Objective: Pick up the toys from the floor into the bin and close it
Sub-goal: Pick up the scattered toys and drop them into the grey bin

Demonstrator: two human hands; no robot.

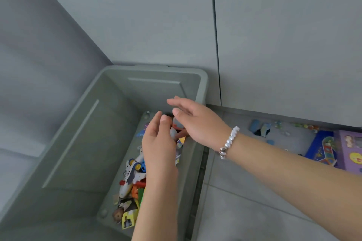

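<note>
Soft, even, slightly dim light you're working in, no glare. Your hands [176, 129] smear with motion blur, the bin [78, 123] sits shadowed inside, and straight edges bow outward.

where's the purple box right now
In the head view the purple box lies on the floor at the far right edge, beside the blue board, outside the bin.

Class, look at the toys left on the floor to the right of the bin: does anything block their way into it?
Nothing visible does. The bin is open with no lid on it, and bare floor lies between its right wall and the scattered toys. Both hands, left hand and right hand, are over the bin.
</note>
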